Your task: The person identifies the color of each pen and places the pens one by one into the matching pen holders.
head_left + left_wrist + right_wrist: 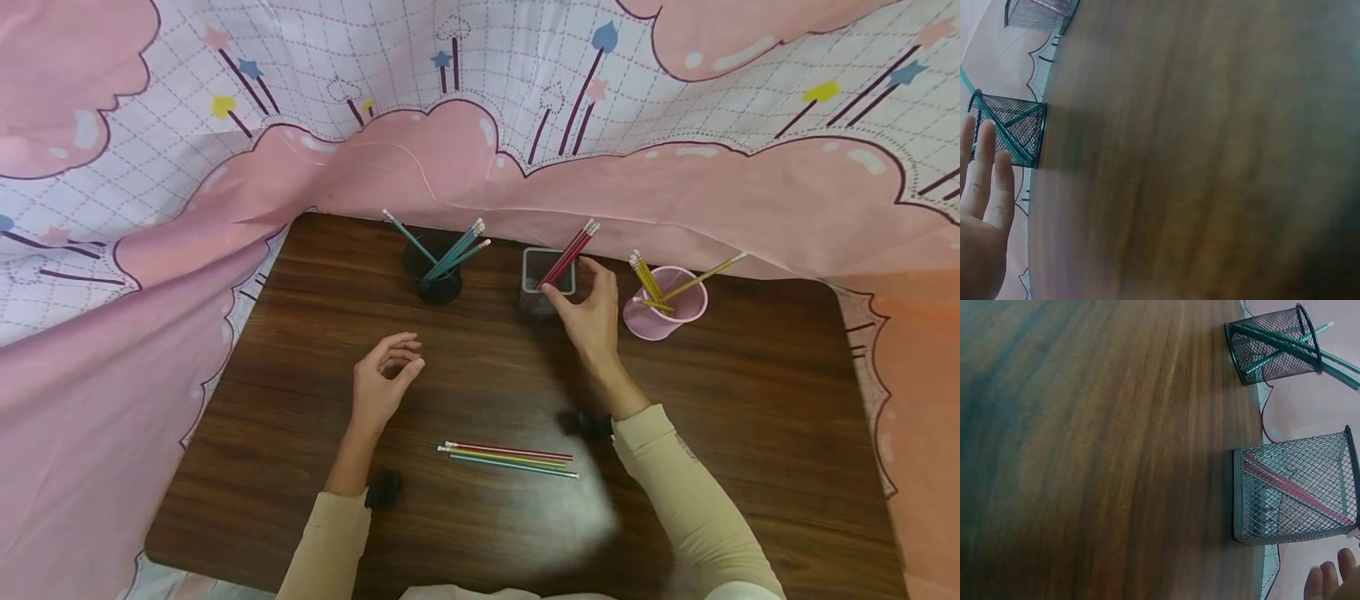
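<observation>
My right hand (592, 321) is beside the grey square mesh cup (534, 302), thumb by its front rim and the other fingers at its right side. Several red pencils (572, 252) lean in that cup. The right wrist view has these fingers (1330, 578) loosely bent near the cup's rim, with no pencil visible in them. My left hand (375, 387) hovers over the table, fingers relaxed and holding nothing. Loose on the table between my forearms lie a red pencil (510, 451), a yellow pencil (502, 457) and a teal pencil (513, 466), side by side.
To the left of the square cup stands a black round mesh cup (437, 292) with several teal pencils (453, 252). On the right is a pink mesh cup (643, 323) holding several yellow pencils (649, 282). A patterned pink curtain (465, 150) hangs behind the brown table (300, 333).
</observation>
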